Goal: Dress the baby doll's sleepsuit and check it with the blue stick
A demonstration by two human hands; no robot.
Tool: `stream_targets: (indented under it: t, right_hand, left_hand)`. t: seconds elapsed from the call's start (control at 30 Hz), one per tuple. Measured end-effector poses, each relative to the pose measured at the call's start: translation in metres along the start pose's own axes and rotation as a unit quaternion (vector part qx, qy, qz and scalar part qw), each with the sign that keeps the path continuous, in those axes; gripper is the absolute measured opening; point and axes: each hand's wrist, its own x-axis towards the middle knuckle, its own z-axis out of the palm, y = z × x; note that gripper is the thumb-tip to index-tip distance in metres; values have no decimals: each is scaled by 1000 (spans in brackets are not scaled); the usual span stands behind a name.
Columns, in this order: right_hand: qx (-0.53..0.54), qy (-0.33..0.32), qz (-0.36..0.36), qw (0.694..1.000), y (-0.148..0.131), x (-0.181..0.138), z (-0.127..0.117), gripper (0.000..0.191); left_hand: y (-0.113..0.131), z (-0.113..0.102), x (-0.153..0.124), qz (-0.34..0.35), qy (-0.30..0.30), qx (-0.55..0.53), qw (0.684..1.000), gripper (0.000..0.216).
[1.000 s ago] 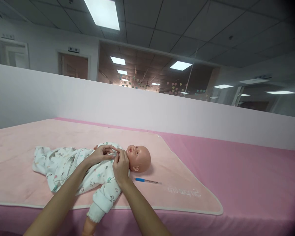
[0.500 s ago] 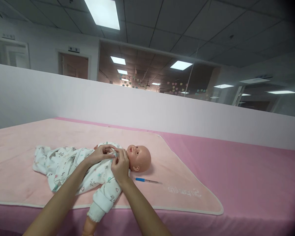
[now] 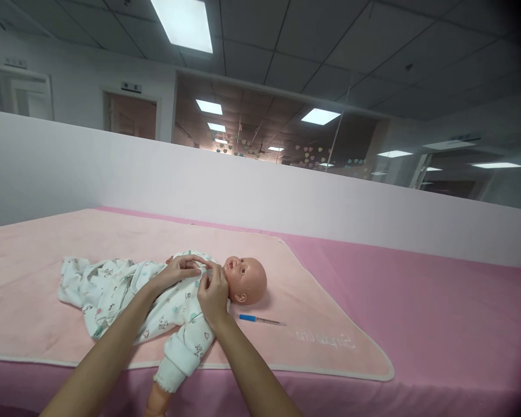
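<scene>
Head view: your left hand [image 3: 179, 272] and right hand [image 3: 214, 291] pinch the gown [image 3: 183, 304]. The doll's head [image 3: 249, 279] lies right, nearer your right.

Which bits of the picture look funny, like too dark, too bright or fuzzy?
Head view: the right edge fades to black; the big ceiling lamp glares white; a soft shadow lies by the doll's head; the white lettering looks faint and fuzzy.
</scene>
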Motion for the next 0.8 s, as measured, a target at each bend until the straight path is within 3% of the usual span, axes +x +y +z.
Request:
stream_targets:
  t: [0.5,0.7,0.8]
  right_hand:
    - [-29,-6,-15,999,-1,0,-1,25]
    - [-41,-110,-120,986,-6,0,-2,27]
    - [-56,-152,-128,979,-8,3,-2,22]
  left_hand:
    - [10,8,-8,7,24,-41,999,32]
    - [1,4,1,-14,96,-48,994,30]
    - [1,3,2,-25,100,-45,994,31]
